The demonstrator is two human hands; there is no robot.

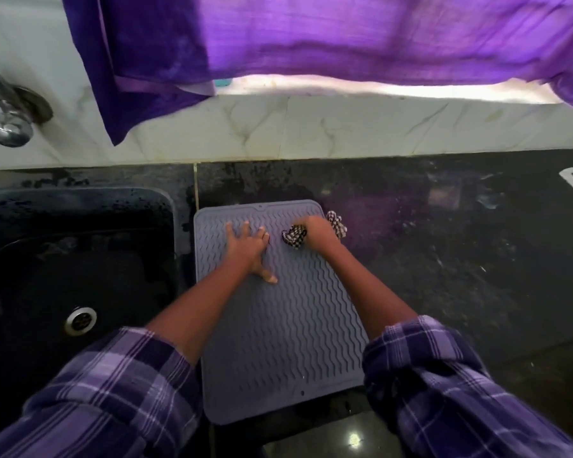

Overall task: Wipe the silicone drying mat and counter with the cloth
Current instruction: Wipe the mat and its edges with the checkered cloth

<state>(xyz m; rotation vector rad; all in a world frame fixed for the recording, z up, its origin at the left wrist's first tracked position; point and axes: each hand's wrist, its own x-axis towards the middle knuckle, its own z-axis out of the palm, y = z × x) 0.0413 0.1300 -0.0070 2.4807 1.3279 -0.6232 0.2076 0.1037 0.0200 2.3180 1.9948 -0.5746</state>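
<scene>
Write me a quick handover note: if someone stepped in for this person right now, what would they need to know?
Left hand: flat, fingers spread, pressing the grey silicone mat down near its far left.
Right hand: gripping the bunched checkered cloth at the mat's far right corner.
The mat lies on the dark counter, just right of the sink.
Done: wiping seems under way at the far end; how much is clean cannot be told.
Left: the rest of the mat toward the near edge, then the counter, which looks wet and streaked.

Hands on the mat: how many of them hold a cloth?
1. The right hand grips the checkered cloth near the far right corner of the mat. The left hand lies flat on the mat and holds nothing.
</scene>
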